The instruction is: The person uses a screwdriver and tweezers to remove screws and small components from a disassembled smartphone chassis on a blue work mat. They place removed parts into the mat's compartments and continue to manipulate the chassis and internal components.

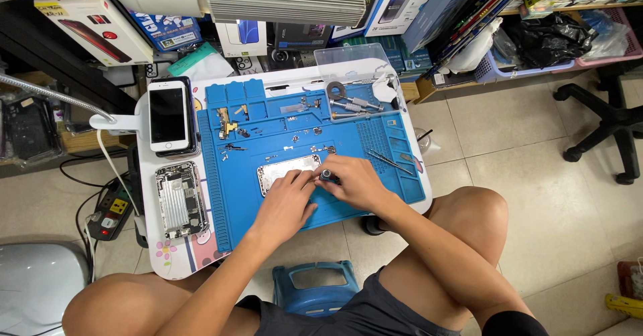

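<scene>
Head view, looking down at a small white table with a blue work mat on it.

Left hand lies on the mat, palm down, fingers together and curled, tips pressed on the lower edge of a silver metal plate. The plate lies flat near the middle of the mat, its right end hidden by the hands.

Right hand is just right of the left, touching it at the fingertips. Thumb and first fingers pinch a small dark screwdriver held upright at the plate's right end; only its cap shows, tip hidden.

Around them:
- tiny screws and small metal parts scattered on the mat above the plate
- a gold-coloured part in the mat's upper left
- tweezers on the ribbed right part of the mat, near the right hand
- more tools at the mat's top right
- a white phone, screen dark, on a stack left of the mat
- an opened phone body with insides showing, on the table's lower left
- a blue stool between the person's knees
- a power strip on the floor at left
- boxes and packages crowded behind the table
</scene>
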